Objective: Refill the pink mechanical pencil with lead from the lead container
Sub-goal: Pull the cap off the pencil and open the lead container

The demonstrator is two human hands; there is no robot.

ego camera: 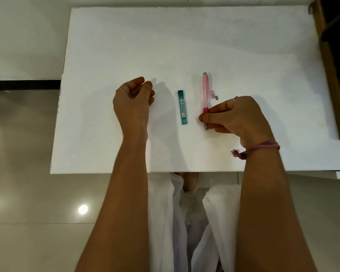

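The pink mechanical pencil (205, 89) lies lengthwise on the white table (185, 46), tip toward me. My right hand (238, 116) pinches its grip end near the tip with thumb and fingers. Just right of the pencil's barrel lie a small pink cap (212, 94) and a tiny grey eraser piece (216, 97). The teal lead container (183, 107) lies flat, parallel to the pencil and left of it, untouched. My left hand (133, 99) hovers further left with fingers curled loosely; nothing shows in it.
A brown and dark piece of furniture (334, 65) stands against the table's right edge. The table's near edge (126, 172) runs just above my lap with white cloth. Tiled floor lies to the left.
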